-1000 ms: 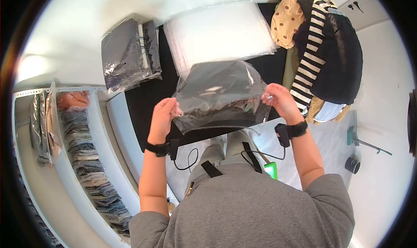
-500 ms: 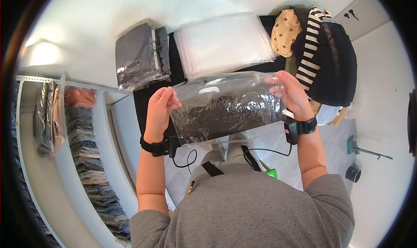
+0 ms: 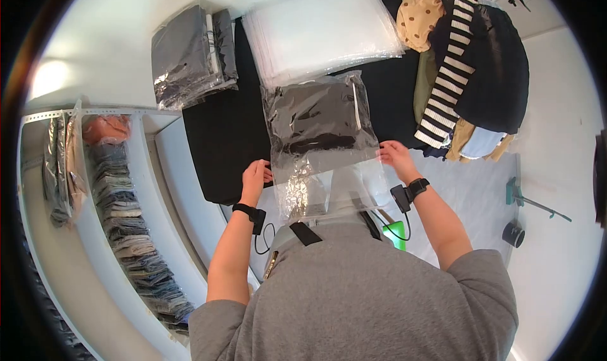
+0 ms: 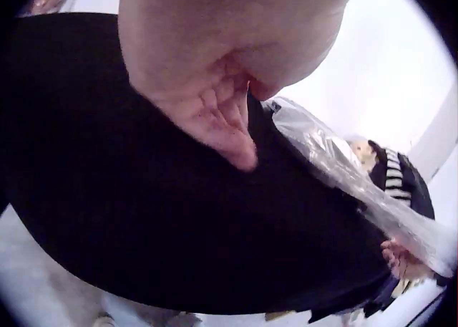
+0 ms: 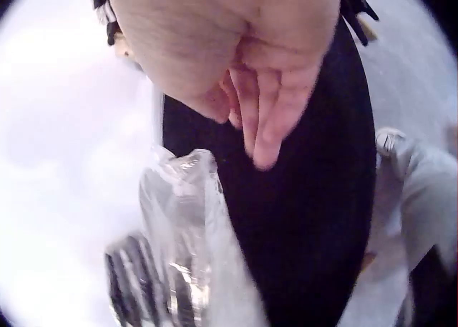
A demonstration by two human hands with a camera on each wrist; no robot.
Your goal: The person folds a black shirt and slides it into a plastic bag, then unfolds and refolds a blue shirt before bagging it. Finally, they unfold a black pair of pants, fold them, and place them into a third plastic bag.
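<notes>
A dark folded garment (image 3: 319, 111) in a clear plastic bag (image 3: 300, 177) lies on the black table, the bag's clear lower part reaching over the front edge towards the person. At the bag's left side is my left hand (image 3: 255, 181), its fingers loosely bent with nothing gripped. My right hand (image 3: 399, 161) is beside the right edge, fingertips close to the plastic; contact is hard to tell. In the left wrist view, the left hand (image 4: 222, 76) is apart from the bag (image 4: 336, 159). The right hand (image 5: 250, 62) has extended fingers above the bag (image 5: 186, 227) in the right wrist view.
Flat clear bags (image 3: 322, 32) are piled at the table's back. Bagged dark garments (image 3: 183, 57) lie back left; loose clothes, including a striped piece (image 3: 450, 83), are heaped on the right. A shelf of folded clothes (image 3: 129, 228) stands at left, a green-headed tool (image 3: 512, 193) at right.
The bag went from being held up between both hands to lying on the table, with its clear part towards the person. Both hands have let go and sit lower, at its sides.
</notes>
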